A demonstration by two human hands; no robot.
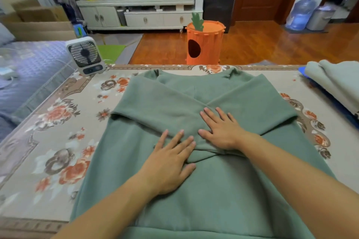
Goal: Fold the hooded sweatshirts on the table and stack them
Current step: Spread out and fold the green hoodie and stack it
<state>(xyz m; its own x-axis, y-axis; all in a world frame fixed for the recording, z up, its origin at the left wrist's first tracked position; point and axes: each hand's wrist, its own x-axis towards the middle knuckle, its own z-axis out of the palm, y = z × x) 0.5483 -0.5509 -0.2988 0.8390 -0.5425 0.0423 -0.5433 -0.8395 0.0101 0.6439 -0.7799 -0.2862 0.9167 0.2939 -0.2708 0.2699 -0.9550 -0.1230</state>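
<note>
Green fleece covered the middle of the table (58,122): in the head view, one sweatshirt (204,190) lay flat, hem toward the person, collar toward the far edge. Both sleeves were folded inward and crossed over the chest. The left hand (169,167) lay flat with fingers straight, pressing the body and the sleeve ends. The right hand (223,132) lay flat, fingers spread, on the crossing. Neither hand gripped cloth.

The step in hand appeared to be smoothing the crossed sleeves. To do it well, press outward from the crossing toward the shoulders, keep the cuffs inside the body outline, and clear wrinkles before folding hem to collar.

The hem hung at or over the near edge. Bare floral cloth lay on both sides of the sweatshirt. A fan (85,55) stood at the far left corner, well apart. A stack (336,83) of folded sweatshirts lay at the right edge, near the right shoulder fold.
</note>
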